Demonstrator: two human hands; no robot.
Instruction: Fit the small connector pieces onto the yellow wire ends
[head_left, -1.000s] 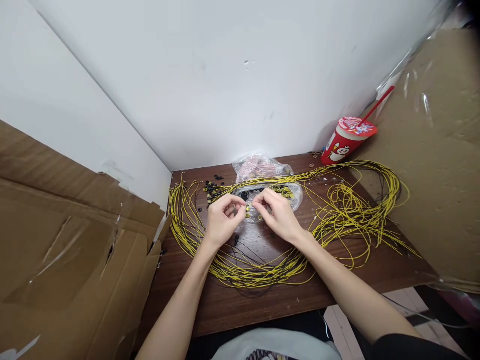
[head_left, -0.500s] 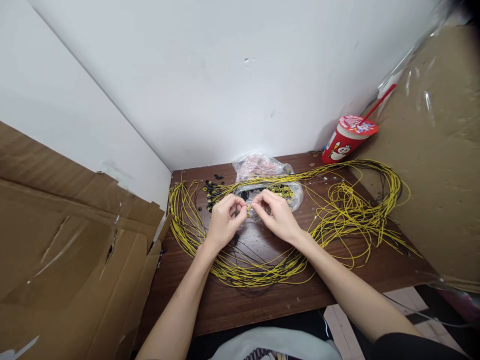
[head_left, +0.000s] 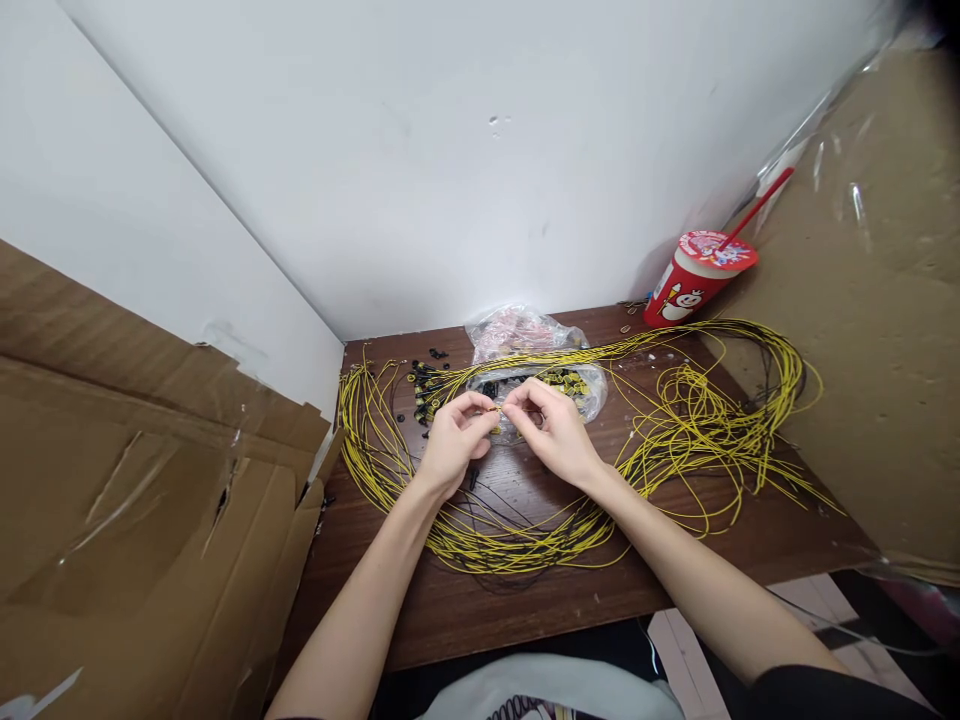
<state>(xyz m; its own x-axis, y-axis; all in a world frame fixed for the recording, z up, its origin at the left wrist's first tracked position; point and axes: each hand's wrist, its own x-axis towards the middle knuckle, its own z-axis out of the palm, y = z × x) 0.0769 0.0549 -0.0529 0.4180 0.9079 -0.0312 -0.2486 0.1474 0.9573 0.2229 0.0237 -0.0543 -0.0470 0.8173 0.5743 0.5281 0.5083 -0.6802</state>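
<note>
The person's left hand (head_left: pixel 457 440) was drawn into a narrow pinch, thumb and forefinger meeting on a tiny yellowish piece (head_left: pixel 499 408). The right hand (head_left: pixel 551 425) faced it in an equally narrow pinch, so the piece sat between the two sets of fingertips and both seemed to grip it.

Work this small would likely go best with one pinch held still while the other made fine adjustments, the ends kept in line and the wrists low and steady. Too hard a squeeze might bend the piece or flick it away.

Just beyond the hands lay a clear plastic bag (head_left: pixel 598 392) of small black and yellow parts, with a clear bag of pinkish contents (head_left: pixel 514 335) behind it. Long, thin yellow and black wires (head_left: pixel 517 562) curved across the dark brown wooden table (head_left: pixel 450 640) on the near side of both hands, and a loose tangle of them (head_left: pixel 701 430) lay to the right of the right hand.

The piece's shape could not be made out, since the fingers covered most of it; whether a wire ran into either palm was also unclear. The hands hid part of the nearer bag, and the frame cut off the right sleeve (head_left: pixel 810 695).
</note>
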